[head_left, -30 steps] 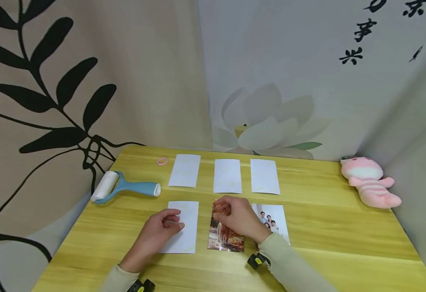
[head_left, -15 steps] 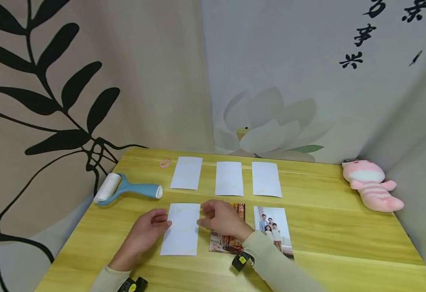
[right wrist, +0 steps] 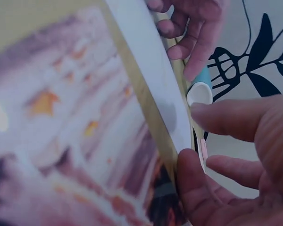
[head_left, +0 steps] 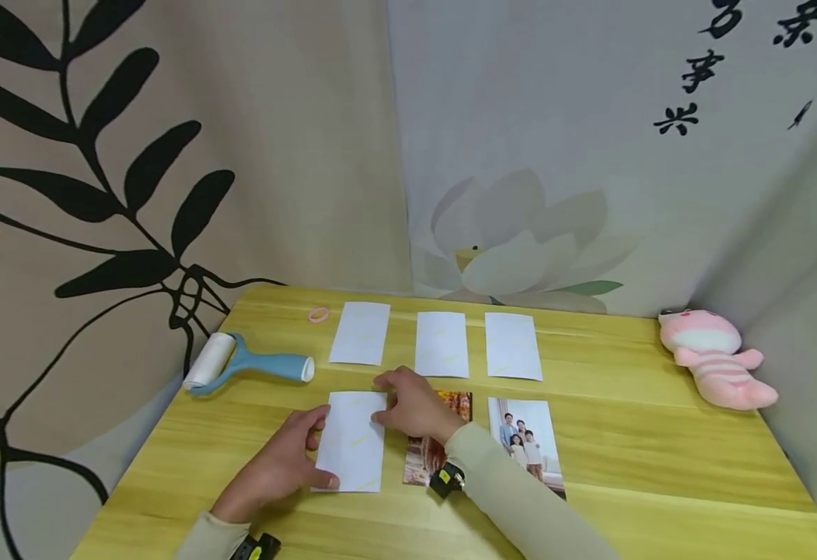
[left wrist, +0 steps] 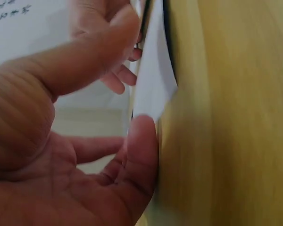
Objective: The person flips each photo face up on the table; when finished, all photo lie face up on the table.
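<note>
In the head view a white card (head_left: pixel 352 447) lies face down in the near row, between my two hands. My left hand (head_left: pixel 275 467) spans its left edge, thumb at the lower corner and fingers toward the upper one. A fingertip (left wrist: pixel 142 136) meets the card's edge in the left wrist view. My right hand (head_left: pixel 418 408) touches the card's upper right edge, thumb and forefinger apart. Under that hand an autumn-coloured photo (head_left: pixel 418 463) is partly hidden; the right wrist view shows the photo (right wrist: pixel 61 122) large. A family photo (head_left: pixel 530 439) lies to its right.
Several more white cards (head_left: pixel 359 334) lie along the back row of the wooden table (head_left: pixel 660 459). A blue-handled lint roller (head_left: pixel 261 364) and a pink ring (head_left: pixel 319 315) are at the left. A pink plush toy (head_left: pixel 716 358) lies at the far right.
My right hand has moved left from the autumn photo to the white card's right edge. My left hand has drawn back from over the card to its left edge, with the thumb lower.
</note>
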`<state>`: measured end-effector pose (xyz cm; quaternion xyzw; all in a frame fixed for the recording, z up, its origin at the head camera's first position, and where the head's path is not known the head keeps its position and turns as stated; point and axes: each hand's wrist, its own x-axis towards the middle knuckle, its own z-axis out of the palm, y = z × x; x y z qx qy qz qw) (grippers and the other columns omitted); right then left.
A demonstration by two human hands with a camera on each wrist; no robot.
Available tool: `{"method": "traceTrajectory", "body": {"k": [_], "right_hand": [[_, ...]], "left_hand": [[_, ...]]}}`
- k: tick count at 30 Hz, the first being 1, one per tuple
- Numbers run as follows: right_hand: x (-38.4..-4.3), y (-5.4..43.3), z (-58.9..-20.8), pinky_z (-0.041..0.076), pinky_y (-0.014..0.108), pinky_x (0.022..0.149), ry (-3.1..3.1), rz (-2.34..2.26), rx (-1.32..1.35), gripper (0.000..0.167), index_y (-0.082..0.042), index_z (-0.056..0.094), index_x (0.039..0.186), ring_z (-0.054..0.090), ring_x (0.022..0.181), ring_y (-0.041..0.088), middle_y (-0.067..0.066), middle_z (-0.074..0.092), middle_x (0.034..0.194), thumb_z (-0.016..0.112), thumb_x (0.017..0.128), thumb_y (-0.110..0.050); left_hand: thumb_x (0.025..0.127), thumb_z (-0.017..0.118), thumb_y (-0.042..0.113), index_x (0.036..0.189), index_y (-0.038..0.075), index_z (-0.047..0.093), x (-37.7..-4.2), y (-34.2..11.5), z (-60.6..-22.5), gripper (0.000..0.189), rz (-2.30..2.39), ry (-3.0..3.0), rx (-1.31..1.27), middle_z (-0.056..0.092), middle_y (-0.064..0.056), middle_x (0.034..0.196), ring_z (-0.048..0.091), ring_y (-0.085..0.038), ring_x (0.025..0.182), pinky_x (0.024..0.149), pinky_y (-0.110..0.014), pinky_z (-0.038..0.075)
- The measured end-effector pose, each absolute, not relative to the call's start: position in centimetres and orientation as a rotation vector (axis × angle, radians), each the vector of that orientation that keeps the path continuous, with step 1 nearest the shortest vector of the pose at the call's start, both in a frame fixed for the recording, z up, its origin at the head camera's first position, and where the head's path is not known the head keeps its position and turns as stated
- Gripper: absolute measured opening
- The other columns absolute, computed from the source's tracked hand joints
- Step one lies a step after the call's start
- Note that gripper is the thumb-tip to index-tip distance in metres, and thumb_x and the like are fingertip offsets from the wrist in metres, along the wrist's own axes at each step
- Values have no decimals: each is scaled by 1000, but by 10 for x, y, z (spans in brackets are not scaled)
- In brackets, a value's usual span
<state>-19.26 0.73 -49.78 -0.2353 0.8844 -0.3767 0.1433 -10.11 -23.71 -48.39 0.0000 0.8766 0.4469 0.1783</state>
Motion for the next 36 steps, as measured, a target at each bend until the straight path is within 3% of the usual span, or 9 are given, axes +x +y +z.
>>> {"method": "traceTrajectory", "body": {"k": [6, 12, 16, 21, 24, 27, 30, 34, 36], "right_hand": [[-198, -3, -498, 53, 35, 99, 2610, -915, -726, 57, -4, 68, 139, 58, 108, 19, 14, 65, 126, 85, 89, -25], [-198, -7, -499, 51, 33, 95, 2614, -904, -704, 44, -5, 75, 127, 55, 104, 17, 9, 68, 116, 85, 89, -24], [-198, -6, -500, 51, 36, 95, 2572, -971, -654, 35, -11, 72, 123, 56, 104, 18, 6, 64, 116, 83, 91, -24], [-197, -5, -499, 53, 38, 90, 2509, -1078, -629, 33, -19, 64, 125, 64, 117, 25, 9, 68, 128, 79, 96, -23], [-197, -4, -497, 51, 36, 81, 2493, -1134, -624, 33, -22, 63, 126, 65, 107, 23, 7, 71, 124, 78, 97, -22], [-197, -3, -495, 48, 33, 73, 2487, -1188, -606, 32, -23, 63, 127, 59, 87, 17, 2, 68, 105, 77, 98, -22], [-196, -3, -494, 46, 31, 66, 2472, -1259, -593, 32, -24, 65, 128, 53, 74, 15, 0, 63, 91, 76, 98, -21], [-194, 1, -493, 46, 29, 64, 2459, -1345, -621, 31, -26, 67, 128, 52, 71, 12, -1, 60, 87, 76, 99, -21], [-193, 3, -493, 45, 27, 65, 2441, -1384, -631, 31, -27, 68, 129, 51, 73, 11, -2, 59, 88, 75, 99, -21]], "left_hand": [[63, 104, 17, 167, 2, 26, -97, -242, -485, 131, 1157, 2501, 170, 41, -21, 136, 51, -24, 98, 72, -23, 47], [62, 102, 8, 166, 3, 27, -95, -242, -487, 129, 1182, 2530, 143, 41, -19, 131, 50, -22, 85, 68, -23, 45], [59, 104, 8, 166, 3, 28, -96, -241, -488, 131, 1200, 2531, 99, 42, -19, 135, 51, -22, 87, 68, -24, 46], [60, 103, 6, 166, 2, 29, -97, -240, -490, 130, 1225, 2535, 56, 43, -21, 139, 57, -22, 100, 72, -24, 49], [63, 101, 3, 165, 0, 30, -100, -239, -492, 125, 1277, 2527, 24, 47, -18, 135, 57, -23, 108, 76, -24, 51], [70, 98, 2, 162, 0, 33, -103, -238, -494, 113, 1333, 2522, -17, 55, -13, 122, 58, -22, 102, 78, -25, 51], [81, 91, 6, 155, 1, 44, -107, -238, -495, 88, 1383, 2518, -48, 61, -9, 107, 58, -19, 90, 74, -25, 49], [98, 77, 16, 139, 2, 57, -110, -241, -497, 47, 1513, 2436, -69, 64, -8, 99, 57, -17, 80, 66, -26, 50], [104, 70, 20, 132, 0, 59, -110, -243, -498, 37, 1598, 2355, -83, 63, -8, 98, 57, -16, 79, 66, -26, 51]]}}
